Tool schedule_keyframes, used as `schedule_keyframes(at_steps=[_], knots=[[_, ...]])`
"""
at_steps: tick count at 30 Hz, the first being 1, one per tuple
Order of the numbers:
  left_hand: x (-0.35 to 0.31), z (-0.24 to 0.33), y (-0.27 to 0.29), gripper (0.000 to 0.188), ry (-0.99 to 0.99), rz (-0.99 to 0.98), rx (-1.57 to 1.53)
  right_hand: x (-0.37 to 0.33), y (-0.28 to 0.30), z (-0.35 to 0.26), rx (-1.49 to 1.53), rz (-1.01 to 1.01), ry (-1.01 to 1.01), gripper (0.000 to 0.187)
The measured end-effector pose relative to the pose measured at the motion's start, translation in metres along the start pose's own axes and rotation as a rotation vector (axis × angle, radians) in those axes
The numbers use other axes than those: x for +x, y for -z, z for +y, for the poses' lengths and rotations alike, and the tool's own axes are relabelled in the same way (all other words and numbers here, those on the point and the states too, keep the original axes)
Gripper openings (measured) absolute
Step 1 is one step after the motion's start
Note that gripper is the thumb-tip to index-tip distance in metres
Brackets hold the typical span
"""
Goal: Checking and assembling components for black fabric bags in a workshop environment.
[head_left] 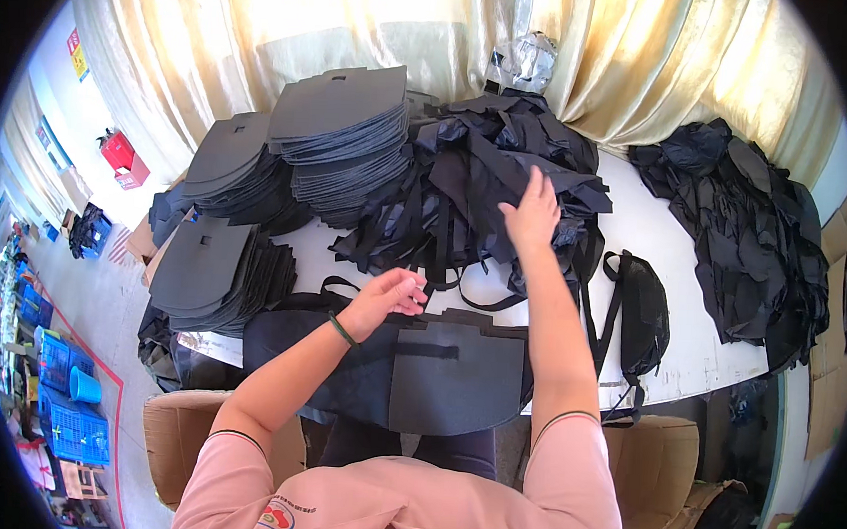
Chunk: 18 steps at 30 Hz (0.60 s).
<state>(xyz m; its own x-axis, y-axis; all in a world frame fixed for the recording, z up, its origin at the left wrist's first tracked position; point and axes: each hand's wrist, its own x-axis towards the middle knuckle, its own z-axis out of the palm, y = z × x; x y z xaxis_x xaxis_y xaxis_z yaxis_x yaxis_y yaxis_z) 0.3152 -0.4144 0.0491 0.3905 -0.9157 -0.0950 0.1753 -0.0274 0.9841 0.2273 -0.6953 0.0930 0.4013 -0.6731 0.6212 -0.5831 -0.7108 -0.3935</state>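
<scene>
My left hand (384, 296) hovers over the near edge of the table, its fingers loosely bent and apart, with nothing visible in them. Just below it lies a dark grey foam panel (461, 384) with a black strip near its top, resting on a wider black fabric piece (292, 358) that overhangs the table edge. Farther off, my right hand (533, 215) is spread over the heap of black fabric pieces (484, 168), thumb apart from the fingers. Whether it touches the cloth I cannot tell. Black straps (488, 303) trail from the heap between my hands.
Stacks of grey panels (340, 110) stand at the left on the white table (688, 276). A black pouch with straps (643, 317) lies to the right, and another black fabric pile (741, 236) beyond it. Open cardboard boxes (175, 443) flank me below the table.
</scene>
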Motion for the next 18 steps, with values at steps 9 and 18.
schedule_keyframes(at_steps=[9,18], knots=[[0.034,0.037,0.037,0.059,0.102,0.143,-0.138,-0.116,0.023,-0.103,0.534,-0.573,0.591,0.013],[0.046,0.047,0.022,0.043,0.282,-0.18,0.327,-0.237,0.044,-0.154,0.637,-0.735,0.994,0.021]])
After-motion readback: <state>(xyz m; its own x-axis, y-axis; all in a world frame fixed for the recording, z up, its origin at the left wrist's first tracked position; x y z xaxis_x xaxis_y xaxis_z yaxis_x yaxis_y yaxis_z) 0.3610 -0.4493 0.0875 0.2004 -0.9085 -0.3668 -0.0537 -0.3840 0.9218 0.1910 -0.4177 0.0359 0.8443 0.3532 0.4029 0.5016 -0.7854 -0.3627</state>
